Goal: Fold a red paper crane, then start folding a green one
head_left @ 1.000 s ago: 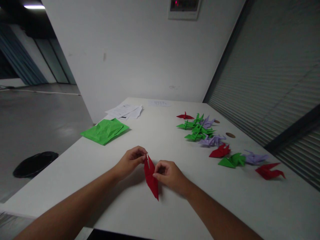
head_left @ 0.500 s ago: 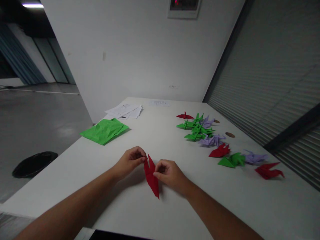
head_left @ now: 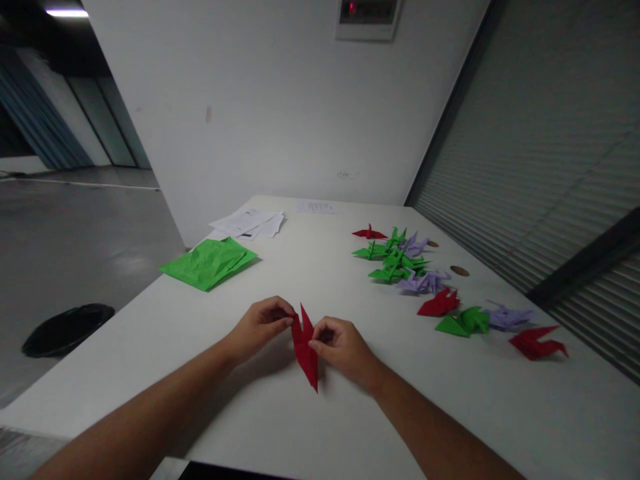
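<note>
A piece of folded red origami paper (head_left: 306, 357) is held up just above the white table. It is narrow, with two points at the top and one long point at the bottom. My left hand (head_left: 263, 323) pinches the upper left point between thumb and fingertips. With thumb and forefinger, my right hand (head_left: 337, 343) grips its right edge near the middle. Part of the paper is hidden behind the fingers of both hands.
Several folded cranes in green, purple and red (head_left: 439, 303) lie along the table's right side. Green paper sheets (head_left: 210, 263) and white printed sheets (head_left: 249, 222) rest at the left. A black bin (head_left: 67, 329) stands on the floor at left. Blinds (head_left: 540, 147) line the right.
The red paper has shifted very slightly, its lower point a little higher. Both hands keep their pinch on it. Everything else lies as before.
</note>
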A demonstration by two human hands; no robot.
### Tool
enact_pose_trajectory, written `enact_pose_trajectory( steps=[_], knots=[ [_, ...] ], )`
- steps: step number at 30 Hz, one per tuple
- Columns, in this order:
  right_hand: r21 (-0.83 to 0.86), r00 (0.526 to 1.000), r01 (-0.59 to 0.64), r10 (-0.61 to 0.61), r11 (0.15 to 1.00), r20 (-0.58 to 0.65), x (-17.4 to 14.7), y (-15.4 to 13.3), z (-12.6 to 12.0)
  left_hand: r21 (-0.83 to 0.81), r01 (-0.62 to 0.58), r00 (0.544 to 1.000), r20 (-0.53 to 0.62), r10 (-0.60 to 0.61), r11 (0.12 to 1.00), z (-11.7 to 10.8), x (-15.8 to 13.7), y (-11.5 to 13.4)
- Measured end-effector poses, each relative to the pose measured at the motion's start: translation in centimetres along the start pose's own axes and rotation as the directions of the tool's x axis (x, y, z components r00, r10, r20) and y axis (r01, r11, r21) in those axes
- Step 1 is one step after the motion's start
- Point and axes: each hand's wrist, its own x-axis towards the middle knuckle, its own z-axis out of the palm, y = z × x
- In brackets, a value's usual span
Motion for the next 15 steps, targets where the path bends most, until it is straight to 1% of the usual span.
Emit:
enact_pose_trajectory(
  steps=[6, 10, 15],
  knots=[
    [-0.065, 1.000, 0.022, -0.023, 0.998, -0.008, -0.1, -0.2, 0.0, 0.009, 0.002, 1.000, -0.010, -0.002, 1.000, 0.4, -0.2, 0.1],
    [-0.146, 0.999, 0.051, -0.051, 0.988, 0.006, -0.2, -0.9, 0.0, 0.014, 0.015, 0.997, -0.071, -0.014, 1.000, 0.7, -0.2, 0.1],
    [-0.228, 0.996, 0.094, -0.090, 0.969, 0.030, -0.4, -1.4, 0.2, 0.060, 0.031, 0.990, -0.136, -0.022, 0.998, 0.8, 0.0, -0.2]
  ],
)
